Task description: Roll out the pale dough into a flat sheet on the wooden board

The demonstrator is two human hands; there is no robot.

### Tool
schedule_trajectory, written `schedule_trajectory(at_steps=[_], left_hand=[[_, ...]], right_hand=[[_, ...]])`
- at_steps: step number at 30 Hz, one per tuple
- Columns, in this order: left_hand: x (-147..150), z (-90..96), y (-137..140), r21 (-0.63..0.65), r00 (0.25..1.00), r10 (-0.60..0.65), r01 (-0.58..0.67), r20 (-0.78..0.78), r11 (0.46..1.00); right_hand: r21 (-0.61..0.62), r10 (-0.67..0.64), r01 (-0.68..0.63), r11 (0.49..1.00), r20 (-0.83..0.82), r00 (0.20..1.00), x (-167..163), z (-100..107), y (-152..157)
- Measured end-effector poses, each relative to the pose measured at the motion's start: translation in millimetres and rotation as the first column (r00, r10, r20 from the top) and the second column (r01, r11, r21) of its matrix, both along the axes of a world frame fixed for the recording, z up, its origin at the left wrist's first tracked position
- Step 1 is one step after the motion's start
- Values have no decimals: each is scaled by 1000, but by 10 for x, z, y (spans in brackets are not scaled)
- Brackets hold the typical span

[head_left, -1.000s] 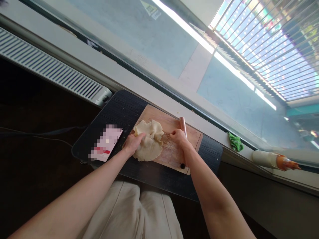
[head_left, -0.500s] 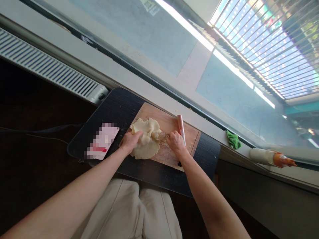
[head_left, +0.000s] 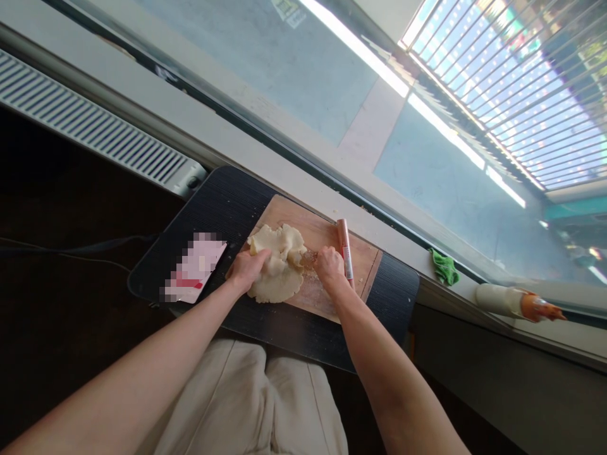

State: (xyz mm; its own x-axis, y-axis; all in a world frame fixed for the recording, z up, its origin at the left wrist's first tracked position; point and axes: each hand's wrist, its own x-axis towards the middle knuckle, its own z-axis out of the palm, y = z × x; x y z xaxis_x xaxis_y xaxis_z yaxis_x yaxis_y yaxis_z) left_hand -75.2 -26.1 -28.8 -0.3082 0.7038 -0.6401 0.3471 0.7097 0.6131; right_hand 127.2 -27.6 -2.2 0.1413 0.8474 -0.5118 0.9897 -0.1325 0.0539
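Note:
A flat, ragged-edged piece of pale dough (head_left: pixel 277 281) lies folded and wrinkled on the left part of a wooden board (head_left: pixel 289 212). My left hand (head_left: pixel 249 266) grips the dough's left edge, thumb on top; the fingers beneath are hidden. To the right of the dough, my right hand (head_left: pixel 329 264) is closed low over the board. Whatever its curled fingers hold is too small or hidden to name. Loose crumbs and floury smears show between that hand and the dough. Just beyond the right hand lies a copper-coloured tube (head_left: pixel 343 234) with a pale label.
The board rests on a black table (head_left: pixel 237 196) against a window sill (head_left: pixel 303 189). A pink, partly blurred-out flat item (head_left: pixel 202 262) lies at the table's left. On the sill are a green cloth (head_left: pixel 444 266) and a white bottle with an orange top (head_left: pixel 500 300). A radiator (head_left: pixel 118 133) stands left.
My right hand has shifted slightly left, nearer the dough. A small black item seen beside the right wrist is now covered by the arm. My left hand keeps its hold.

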Motion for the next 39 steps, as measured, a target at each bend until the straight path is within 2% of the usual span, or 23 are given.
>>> schedule_trajectory(at_steps=[7,11,15,22,30,35,39], left_hand=[[13,-2,-5,-33,1000,-27,26,-9,999],[15,40,-9,-32,1000,-17,17,-12,999],[17,74,-11,-33,999,-33,32,-10,999],[18,106,-12,-33,998,-64,64,-18,997],[-19,47,-10,-87,993,-97,92,-63,992],[-30,-19,-17,-83,993,-97,91,-69,992],[-29,-54,-23,-42,998,3,0,67,999]], right_hand=[[62,-38,40,997,-36,999,79,8,-57],[59,-1,10,998,-145,989,227,55,-127],[79,46,-30,996,-219,975,204,50,-239],[87,138,-119,989,-262,955,148,76,-345],[28,163,-161,987,-210,964,149,52,-228],[76,60,-52,996,-117,991,-60,-21,-242],[127,-28,47,991,-147,989,-99,-49,-247]])
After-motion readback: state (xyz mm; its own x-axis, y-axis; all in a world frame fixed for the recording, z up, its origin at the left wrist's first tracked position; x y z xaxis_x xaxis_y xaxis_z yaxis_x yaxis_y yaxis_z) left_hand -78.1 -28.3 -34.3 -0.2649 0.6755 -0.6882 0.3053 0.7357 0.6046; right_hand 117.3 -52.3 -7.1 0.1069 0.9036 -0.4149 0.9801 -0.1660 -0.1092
